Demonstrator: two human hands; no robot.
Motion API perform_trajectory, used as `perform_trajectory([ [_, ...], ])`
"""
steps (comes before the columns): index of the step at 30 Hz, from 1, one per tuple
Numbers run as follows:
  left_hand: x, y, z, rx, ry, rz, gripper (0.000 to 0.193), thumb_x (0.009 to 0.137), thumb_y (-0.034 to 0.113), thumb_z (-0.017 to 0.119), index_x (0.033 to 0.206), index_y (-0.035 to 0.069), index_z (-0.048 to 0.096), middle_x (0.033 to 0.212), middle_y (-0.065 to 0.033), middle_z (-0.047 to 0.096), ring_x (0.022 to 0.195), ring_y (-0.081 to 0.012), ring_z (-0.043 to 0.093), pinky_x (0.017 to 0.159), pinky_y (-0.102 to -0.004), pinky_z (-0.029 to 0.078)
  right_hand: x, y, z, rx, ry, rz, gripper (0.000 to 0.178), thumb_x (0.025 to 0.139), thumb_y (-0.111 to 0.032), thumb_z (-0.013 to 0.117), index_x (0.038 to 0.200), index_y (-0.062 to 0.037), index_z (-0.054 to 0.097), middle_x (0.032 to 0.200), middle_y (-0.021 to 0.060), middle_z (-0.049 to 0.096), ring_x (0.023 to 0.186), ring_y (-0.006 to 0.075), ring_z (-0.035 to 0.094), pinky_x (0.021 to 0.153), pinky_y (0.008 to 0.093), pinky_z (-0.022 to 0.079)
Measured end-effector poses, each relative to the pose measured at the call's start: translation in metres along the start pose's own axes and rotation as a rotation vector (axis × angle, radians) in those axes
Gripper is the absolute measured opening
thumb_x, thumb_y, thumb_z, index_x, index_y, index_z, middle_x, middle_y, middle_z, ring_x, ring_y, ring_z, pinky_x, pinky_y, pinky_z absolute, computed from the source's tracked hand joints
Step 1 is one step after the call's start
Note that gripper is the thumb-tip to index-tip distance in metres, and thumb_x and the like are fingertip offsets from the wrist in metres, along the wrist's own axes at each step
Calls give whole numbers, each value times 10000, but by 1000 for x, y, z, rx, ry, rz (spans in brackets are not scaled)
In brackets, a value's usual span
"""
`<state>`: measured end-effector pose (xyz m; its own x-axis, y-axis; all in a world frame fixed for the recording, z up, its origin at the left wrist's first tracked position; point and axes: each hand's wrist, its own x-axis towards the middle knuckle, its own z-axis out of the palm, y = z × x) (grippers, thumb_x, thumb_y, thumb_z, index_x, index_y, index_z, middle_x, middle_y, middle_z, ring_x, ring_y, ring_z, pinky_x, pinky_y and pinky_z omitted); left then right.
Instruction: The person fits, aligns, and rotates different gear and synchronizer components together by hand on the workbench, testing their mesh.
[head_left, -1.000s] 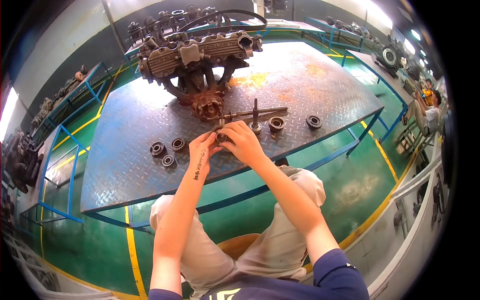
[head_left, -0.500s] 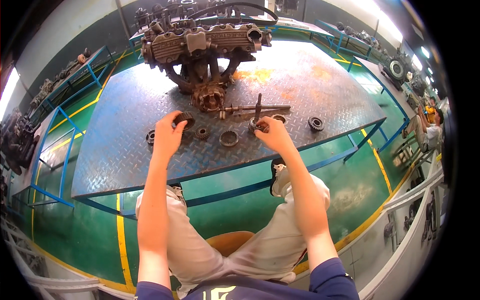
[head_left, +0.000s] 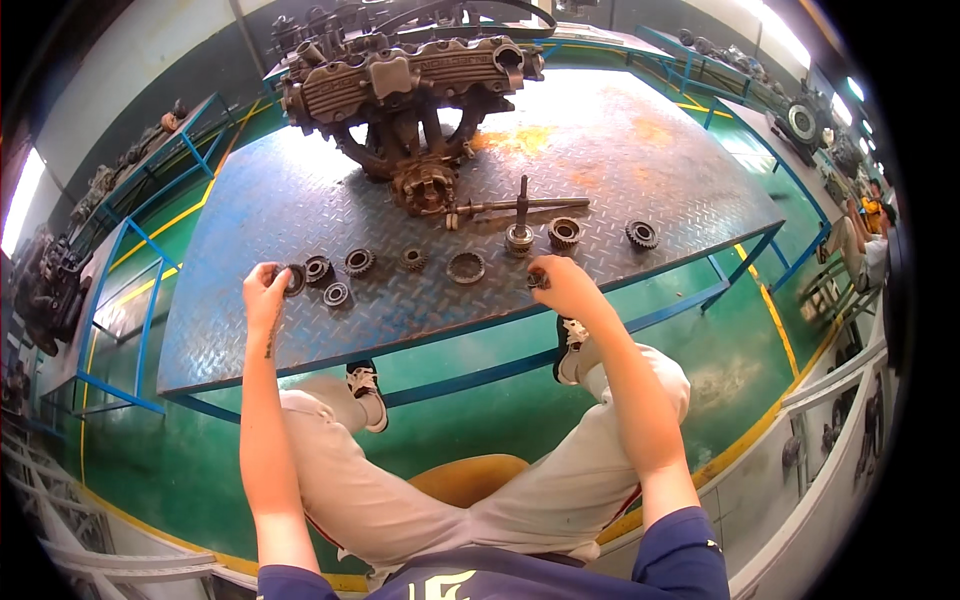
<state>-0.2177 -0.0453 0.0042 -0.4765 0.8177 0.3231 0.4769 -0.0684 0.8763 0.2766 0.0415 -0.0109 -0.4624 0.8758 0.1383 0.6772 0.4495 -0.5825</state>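
Observation:
At the left of the row of parts, my left hand [head_left: 264, 292] pinches a dark toothed ring [head_left: 294, 281] by its edge. Right beside it lie a gear [head_left: 317, 268] and a smaller ring [head_left: 336, 294]. My right hand [head_left: 562, 284] is closed around a small dark metal part [head_left: 538, 281] near the table's front edge; the fingers hide much of it. Just beyond that hand a thin shaft [head_left: 522, 205] stands upright in a round bearing-like base [head_left: 519, 239]. Between my hands lie a gear [head_left: 359, 262], a small gear [head_left: 414, 259] and a wide toothed ring [head_left: 466, 267].
An engine [head_left: 400, 85] stands at the back of the metal table [head_left: 220, 330]. A long shaft [head_left: 545, 203] lies before it. Two more gears, one hollow [head_left: 565, 232] and one toothed [head_left: 642, 235], lie to the right. Other part-laden benches and a person [head_left: 862, 245] are farther off.
My left hand has moved left and nearer with a toothed ring, uncovering gears. My right hand has drawn back from the upright shaft toward the front edge, holding a small part.

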Motion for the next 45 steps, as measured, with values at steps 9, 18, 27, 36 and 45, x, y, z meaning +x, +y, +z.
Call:
perform_trajectory([
  [9,-16,-8,-24,-13,15,-77,218,834,60,705,1018,-38,641,835,-59,673,686,-98,621,569,-229,484,-5,14,30,-163,200,-109,272,787,-184,717,990,-45,602,968,135,615,969,354,598,829,441,489],
  [18,-17,-14,20,63,-183,-48,240,767,-11,702,985,-81,628,802,-110,685,729,-140,657,637,-272,517,14,13,41,-217,241,-135,287,767,-163,725,993,-42,594,961,146,609,958,353,601,826,442,491],
  [27,-62,54,135,307,-320,228,239,768,83,716,981,-5,653,904,-188,695,841,-324,684,758,-377,518,43,-40,41,-58,257,-99,322,759,-125,715,1056,-38,625,1037,160,638,1014,360,604,854,437,492],
  [36,-89,82,205,418,-309,312,233,805,121,692,967,6,570,988,-195,643,974,-391,614,816,-483,492,62,-23,29,-70,61,34,332,725,-116,756,1032,-17,676,976,178,694,972,343,645,856,418,511],
  [45,-68,79,193,602,-287,343,103,737,67,664,831,28,681,896,-202,677,907,-371,657,781,-459,527,57,-12,36,-284,35,-12,393,676,-131,777,1028,6,668,987,208,685,964,381,647,850,423,512],
])
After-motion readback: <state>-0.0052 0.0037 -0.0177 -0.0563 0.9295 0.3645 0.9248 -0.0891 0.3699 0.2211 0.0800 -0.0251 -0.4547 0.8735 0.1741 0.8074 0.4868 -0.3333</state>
